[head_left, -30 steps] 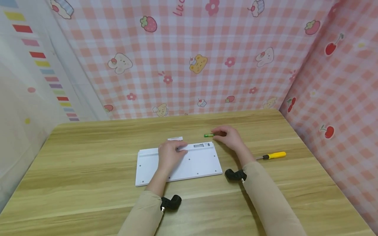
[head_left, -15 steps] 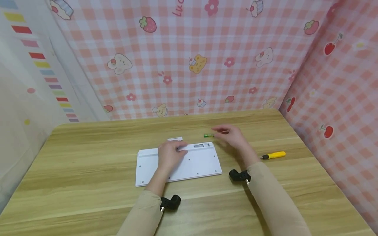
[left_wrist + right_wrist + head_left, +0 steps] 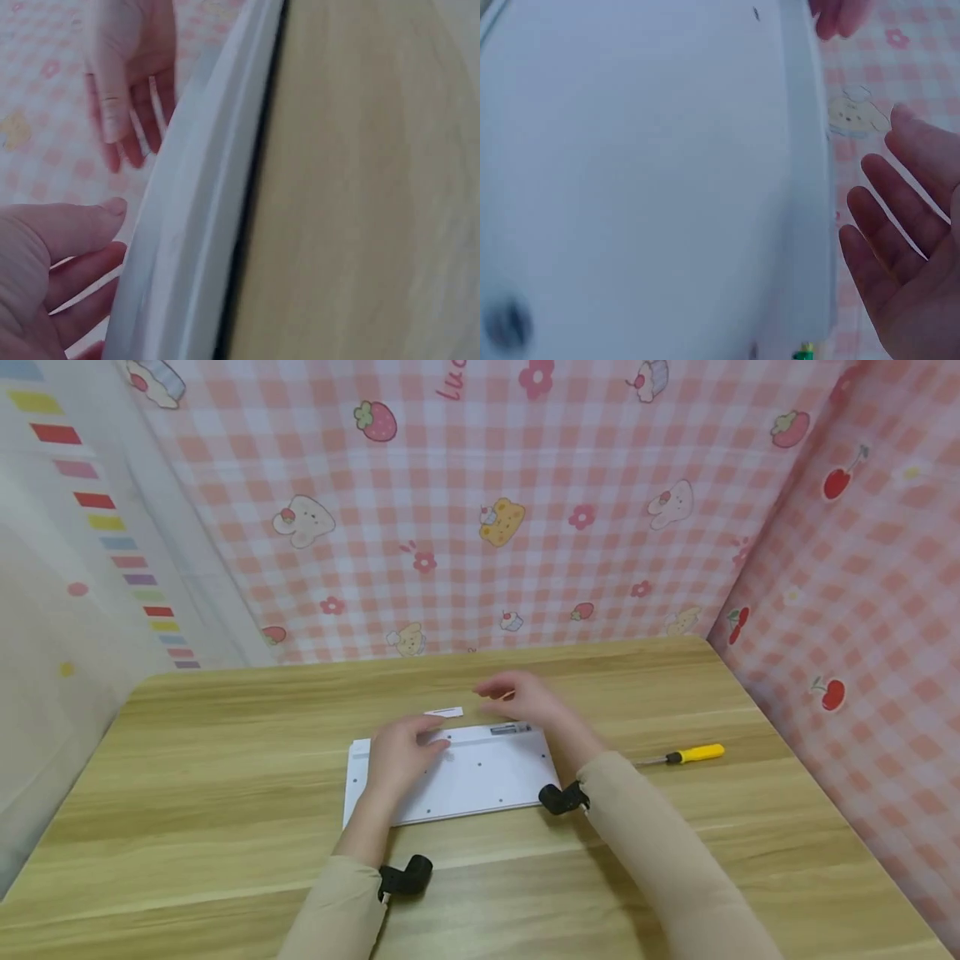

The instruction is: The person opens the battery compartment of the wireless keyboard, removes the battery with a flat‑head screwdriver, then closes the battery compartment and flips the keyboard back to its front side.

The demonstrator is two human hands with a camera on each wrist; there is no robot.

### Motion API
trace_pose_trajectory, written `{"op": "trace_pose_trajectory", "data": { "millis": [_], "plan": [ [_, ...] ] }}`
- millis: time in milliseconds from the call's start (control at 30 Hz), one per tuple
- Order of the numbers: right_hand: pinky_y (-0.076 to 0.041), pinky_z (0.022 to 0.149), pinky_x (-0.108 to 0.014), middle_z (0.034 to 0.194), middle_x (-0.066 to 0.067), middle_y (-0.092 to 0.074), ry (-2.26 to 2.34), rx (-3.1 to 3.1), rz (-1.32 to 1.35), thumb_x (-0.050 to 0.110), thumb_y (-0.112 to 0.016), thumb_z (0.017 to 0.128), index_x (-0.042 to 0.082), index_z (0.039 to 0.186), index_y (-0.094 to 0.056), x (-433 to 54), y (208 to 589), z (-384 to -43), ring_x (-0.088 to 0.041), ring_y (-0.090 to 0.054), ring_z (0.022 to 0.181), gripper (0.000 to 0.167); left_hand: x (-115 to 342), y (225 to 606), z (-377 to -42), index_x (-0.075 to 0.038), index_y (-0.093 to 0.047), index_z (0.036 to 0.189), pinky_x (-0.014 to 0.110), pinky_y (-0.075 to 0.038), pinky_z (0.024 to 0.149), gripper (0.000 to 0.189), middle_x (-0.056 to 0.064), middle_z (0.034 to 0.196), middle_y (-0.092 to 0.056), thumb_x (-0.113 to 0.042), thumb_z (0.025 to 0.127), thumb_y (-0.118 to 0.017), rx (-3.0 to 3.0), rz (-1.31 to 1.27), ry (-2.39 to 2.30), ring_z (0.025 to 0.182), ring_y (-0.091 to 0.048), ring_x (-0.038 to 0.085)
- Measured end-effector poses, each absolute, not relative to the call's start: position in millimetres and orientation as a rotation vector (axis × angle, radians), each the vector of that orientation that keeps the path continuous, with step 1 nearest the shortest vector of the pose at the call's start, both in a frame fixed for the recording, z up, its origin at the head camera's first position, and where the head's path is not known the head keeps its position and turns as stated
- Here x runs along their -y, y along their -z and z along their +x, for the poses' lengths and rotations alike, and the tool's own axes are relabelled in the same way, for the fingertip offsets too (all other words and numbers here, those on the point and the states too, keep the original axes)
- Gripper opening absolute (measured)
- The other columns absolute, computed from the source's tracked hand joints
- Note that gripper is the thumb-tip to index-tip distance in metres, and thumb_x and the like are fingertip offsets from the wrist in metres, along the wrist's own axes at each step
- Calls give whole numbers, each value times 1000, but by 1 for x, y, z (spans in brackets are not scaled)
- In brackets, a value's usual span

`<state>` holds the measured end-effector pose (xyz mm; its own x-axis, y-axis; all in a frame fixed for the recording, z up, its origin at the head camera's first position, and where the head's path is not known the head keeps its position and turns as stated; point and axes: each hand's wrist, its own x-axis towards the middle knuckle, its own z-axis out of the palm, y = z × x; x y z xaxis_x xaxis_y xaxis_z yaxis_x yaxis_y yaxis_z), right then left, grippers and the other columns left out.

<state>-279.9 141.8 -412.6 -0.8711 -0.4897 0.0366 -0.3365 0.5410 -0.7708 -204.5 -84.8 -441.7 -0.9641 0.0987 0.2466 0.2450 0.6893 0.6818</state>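
Observation:
A white keyboard (image 3: 480, 781) lies upside down on the table, small screws dotting its underside. Along its far edge runs a raised bar with a battery compartment (image 3: 508, 729) near the right end. My left hand (image 3: 401, 756) is over the keyboard's left half, thumb and fingers apart. Beyond the far edge my right hand (image 3: 525, 700) hovers with its fingers spread and nothing in them. A small white battery cover (image 3: 446, 712) lies just behind the keyboard, close to the right fingertips. At the bottom of the right wrist view shows a green battery (image 3: 804, 352); the right hand hides it in the head view.
A screwdriver (image 3: 699, 753) with a yellow handle lies right of the keyboard, its shaft pointing toward the right forearm. The wooden table (image 3: 225, 760) ends at a pink checked curtain (image 3: 450, 527) behind, with another curtain (image 3: 862, 610) along the right side.
The right hand has left the green battery and moved left toward the battery cover. My left hand has shifted left and lower across the keyboard, its fingers looser.

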Motion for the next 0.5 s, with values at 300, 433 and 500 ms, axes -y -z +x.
{"op": "trace_pose_trajectory", "data": {
  "millis": [300, 433, 500],
  "plan": [
    [-50, 88, -31, 111, -2, -70, 1084, -2659, -659, 20, -75, 89, 12, 121, -70, -111, 422, -283, -15, -61, 98, 33, 104, 446, -202, -11, -77, 109, 52, -30, 106, 25, 8, 111, -73, -17, 85, -78, 2696, -217, 1169, 110, -65, 29],
    [-50, 86, -30, 109, 0, -70, 1080, -2669, -632, 20, -75, 90, 13, 120, -71, -104, 428, -286, -14, -61, 96, 31, 105, 448, -203, -13, -78, 107, 51, -27, 107, 23, 7, 110, -73, -18, 84, -79, 2670, -199, 1209, 108, -66, 28],
    [-50, 85, -31, 108, 0, -70, 1085, -2669, -611, 20, -74, 90, 13, 119, -72, -102, 430, -288, -15, -61, 95, 29, 105, 449, -203, -13, -78, 107, 51, -27, 108, 23, 8, 110, -73, -18, 84, -79, 2665, -192, 1220, 108, -66, 29]
  ]
}}
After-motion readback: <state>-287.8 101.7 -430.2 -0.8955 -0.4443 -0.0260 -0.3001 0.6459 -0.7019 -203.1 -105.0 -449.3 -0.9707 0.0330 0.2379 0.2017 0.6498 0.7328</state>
